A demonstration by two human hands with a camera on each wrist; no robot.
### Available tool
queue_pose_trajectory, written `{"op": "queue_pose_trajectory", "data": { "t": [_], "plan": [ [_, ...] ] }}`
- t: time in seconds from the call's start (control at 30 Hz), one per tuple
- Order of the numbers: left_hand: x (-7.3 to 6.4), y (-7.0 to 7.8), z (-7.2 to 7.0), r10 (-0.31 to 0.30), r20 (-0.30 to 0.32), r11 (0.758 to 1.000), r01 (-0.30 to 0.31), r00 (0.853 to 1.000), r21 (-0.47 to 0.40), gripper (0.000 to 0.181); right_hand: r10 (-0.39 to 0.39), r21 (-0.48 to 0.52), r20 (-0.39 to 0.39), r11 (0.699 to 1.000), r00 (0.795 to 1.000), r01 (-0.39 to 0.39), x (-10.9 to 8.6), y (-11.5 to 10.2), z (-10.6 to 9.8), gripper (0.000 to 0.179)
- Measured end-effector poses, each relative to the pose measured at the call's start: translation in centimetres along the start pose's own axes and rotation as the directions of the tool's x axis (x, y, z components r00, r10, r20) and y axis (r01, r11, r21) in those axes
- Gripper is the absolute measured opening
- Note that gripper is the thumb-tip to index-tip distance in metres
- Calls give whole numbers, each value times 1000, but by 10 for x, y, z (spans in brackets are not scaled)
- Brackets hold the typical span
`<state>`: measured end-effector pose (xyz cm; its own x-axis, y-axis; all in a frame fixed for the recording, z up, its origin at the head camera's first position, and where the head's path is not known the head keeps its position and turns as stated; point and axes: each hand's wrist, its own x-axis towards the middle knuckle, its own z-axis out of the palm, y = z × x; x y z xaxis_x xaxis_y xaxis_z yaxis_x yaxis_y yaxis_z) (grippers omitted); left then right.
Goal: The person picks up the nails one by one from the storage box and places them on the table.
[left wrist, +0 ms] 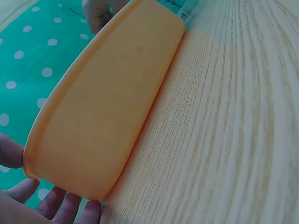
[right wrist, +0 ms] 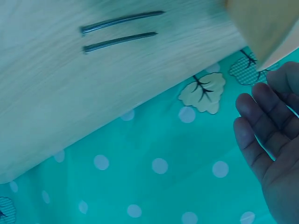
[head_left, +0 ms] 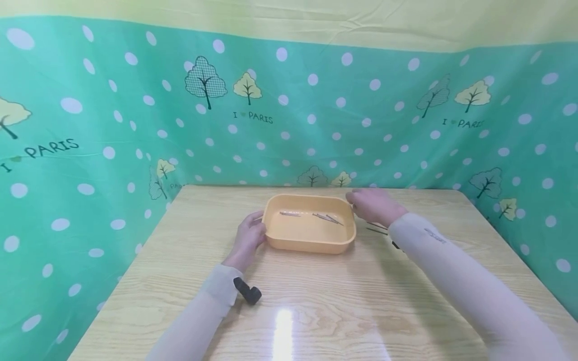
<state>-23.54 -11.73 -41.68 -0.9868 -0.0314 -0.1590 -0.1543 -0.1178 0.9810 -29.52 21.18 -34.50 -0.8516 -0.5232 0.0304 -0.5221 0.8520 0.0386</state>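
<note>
A shallow orange plastic tray (head_left: 311, 245) sits on the table with several thin metal nails (head_left: 326, 218) lying inside, in two loose groups. My left hand (head_left: 248, 238) grips the tray's left end. In the left wrist view its thumb (left wrist: 10, 151) is at the rim and its fingers (left wrist: 67, 207) are against the outer wall. By the tray's far right corner is my right hand (head_left: 377, 204). Its fingers (right wrist: 261, 126) look bent in the right wrist view; whether the fingertips hold anything is hidden. Two more nails (right wrist: 121, 42) lie on the table beneath the right wrist.
The wood-grain table (head_left: 180, 281) ends behind the tray at a green polka-dot cloth (head_left: 271, 145), which also hangs along both sides. A black wrist mount (head_left: 247, 291) sticks out from the left sleeve. Bright glare (head_left: 283, 331) marks the tabletop near the front.
</note>
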Motion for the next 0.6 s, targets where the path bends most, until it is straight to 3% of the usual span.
{"op": "queue_pose_trajectory", "data": {
  "t": [0.07, 0.6],
  "plan": [
    [5, -4, -1, -1, -9, 1000, 1, 1000, -3, 59, 0, 11, 12, 1000, 1000, -1, 4, -5, -3, 11],
    [3, -3, -1, -1, 9, 1000, 1, 1000, 12, 58, -95, 8, -4, 995, 995, 95, 34, -38, -11, 16]
  ]
}}
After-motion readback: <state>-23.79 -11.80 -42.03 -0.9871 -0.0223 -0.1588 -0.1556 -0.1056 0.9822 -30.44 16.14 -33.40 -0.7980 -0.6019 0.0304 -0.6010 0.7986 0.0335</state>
